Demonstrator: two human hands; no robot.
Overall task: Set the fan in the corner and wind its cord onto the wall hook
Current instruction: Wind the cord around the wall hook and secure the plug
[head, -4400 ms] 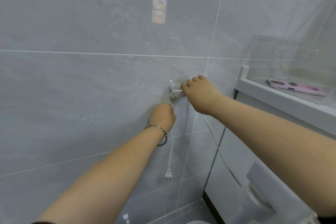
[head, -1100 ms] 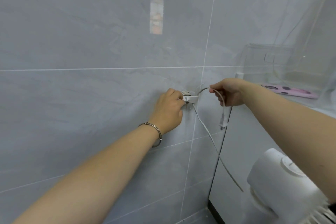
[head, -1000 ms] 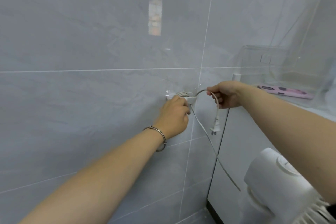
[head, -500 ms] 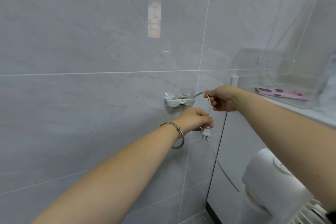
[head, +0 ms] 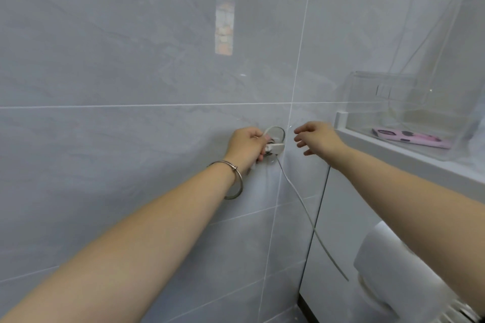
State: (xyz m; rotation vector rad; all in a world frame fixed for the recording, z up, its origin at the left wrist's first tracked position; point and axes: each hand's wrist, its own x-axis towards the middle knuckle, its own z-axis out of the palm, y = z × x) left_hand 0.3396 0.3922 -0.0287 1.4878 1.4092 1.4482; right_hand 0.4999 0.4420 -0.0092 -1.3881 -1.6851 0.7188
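Grey tiled wall (head: 131, 60), white wall hook (head: 277, 148) with cord (head: 301, 202) looped over it, left hand (head: 246, 145) just left of the hook, fingers curled round a cord loop, right hand (head: 315, 137) just right of the hook, fingers loosely spread, holding nothing, cord slanting down-right from the hook toward the white fan (head: 380, 270), which sits low and well right of the hook.

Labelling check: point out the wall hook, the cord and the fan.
wall hook (head: 276, 148): head view, white front bar.
cord (head: 304, 207): head view, free run below the hook.
fan (head: 380, 262): head view, white rounded housing.
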